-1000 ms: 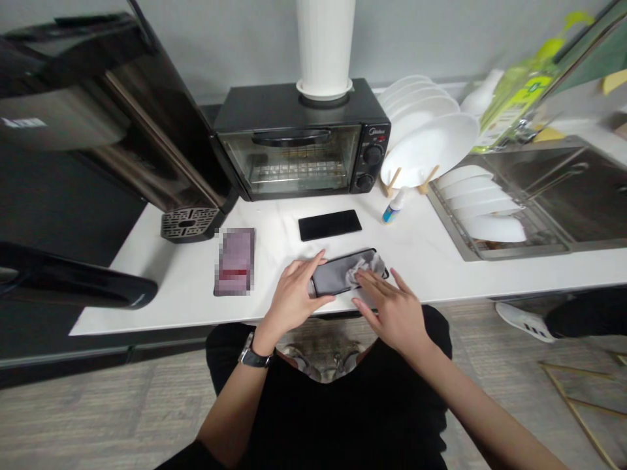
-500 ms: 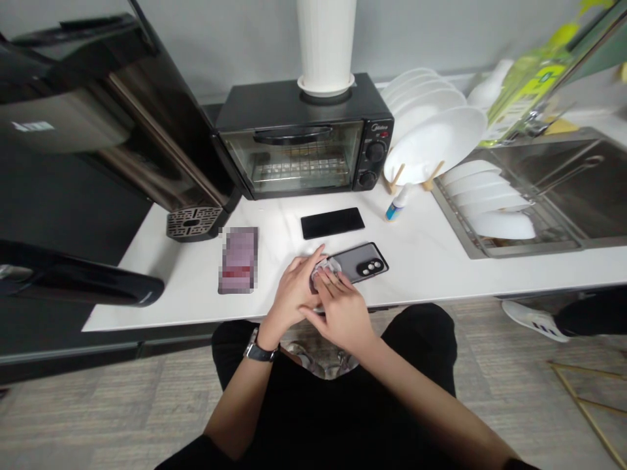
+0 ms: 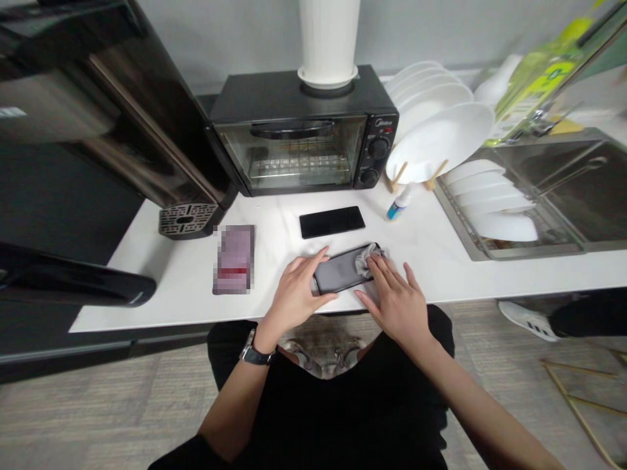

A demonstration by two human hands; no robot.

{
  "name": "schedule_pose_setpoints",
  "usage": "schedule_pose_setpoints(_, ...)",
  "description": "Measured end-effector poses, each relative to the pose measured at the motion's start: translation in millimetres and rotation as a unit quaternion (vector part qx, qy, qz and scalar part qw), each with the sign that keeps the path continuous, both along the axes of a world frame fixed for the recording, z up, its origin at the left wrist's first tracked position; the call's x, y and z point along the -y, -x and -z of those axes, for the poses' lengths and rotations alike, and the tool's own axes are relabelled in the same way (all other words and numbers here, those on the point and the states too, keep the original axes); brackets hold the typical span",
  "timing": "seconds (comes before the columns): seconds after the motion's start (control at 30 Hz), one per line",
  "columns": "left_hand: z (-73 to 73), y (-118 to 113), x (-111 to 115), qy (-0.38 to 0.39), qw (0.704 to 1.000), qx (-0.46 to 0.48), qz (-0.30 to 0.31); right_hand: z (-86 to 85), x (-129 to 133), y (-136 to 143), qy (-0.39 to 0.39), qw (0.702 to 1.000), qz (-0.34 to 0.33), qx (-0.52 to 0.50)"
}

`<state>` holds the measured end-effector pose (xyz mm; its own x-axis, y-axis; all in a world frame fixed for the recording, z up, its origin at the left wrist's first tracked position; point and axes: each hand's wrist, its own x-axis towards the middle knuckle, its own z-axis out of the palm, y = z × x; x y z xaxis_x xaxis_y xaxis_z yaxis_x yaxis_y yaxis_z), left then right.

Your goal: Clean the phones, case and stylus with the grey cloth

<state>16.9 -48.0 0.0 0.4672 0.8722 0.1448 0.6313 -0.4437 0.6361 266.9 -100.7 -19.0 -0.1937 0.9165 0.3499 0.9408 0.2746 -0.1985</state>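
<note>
A grey phone case (image 3: 337, 271) with a dark rim lies flat on the counter in front of me. My left hand (image 3: 296, 287) grips its left end, fingers along the far edge and thumb at the near edge. A crumpled grey cloth (image 3: 365, 260) is under the fingertips of my right hand (image 3: 398, 297), pressed onto the right end of the case and covering the camera area. Just beyond the case lies a black phone (image 3: 332, 222), dark screen up. Nothing touches the small spray bottle (image 3: 399, 203) standing farther right.
A pixelated purple item (image 3: 235, 260) lies left on the white counter (image 3: 279, 225). Behind stand a toaster oven (image 3: 304, 98) and a dark machine (image 3: 189, 219) with a drip grate. To the right are racked plates (image 3: 441, 140) and a sink (image 3: 470, 245). Another person's shoe (image 3: 526, 320) shows below.
My right hand has slid the cloth from the left end of the phone case to its right end, over the camera area. My left hand stays at the left end.
</note>
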Motion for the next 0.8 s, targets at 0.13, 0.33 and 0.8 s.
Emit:
schedule_pose_setpoints(0.13,1.0,0.6,-1.8,-0.002,1.000,0.013,0.004,3.8,-16.2,36.9,-0.018,0.999,0.029,-0.031)
schedule_pose_setpoints(0.33,5.7,5.6,-4.3,0.009,1.000,0.022,-0.011,-2.9,-11.2,99.7,0.022,0.993,-0.076,-0.087)
schedule_pose_setpoints(0.8,2.7,1.6,-1.6,-0.013,1.000,0.010,0.002,-3.1,-4.2,0.8,0.006,1.000,-0.005,0.012)
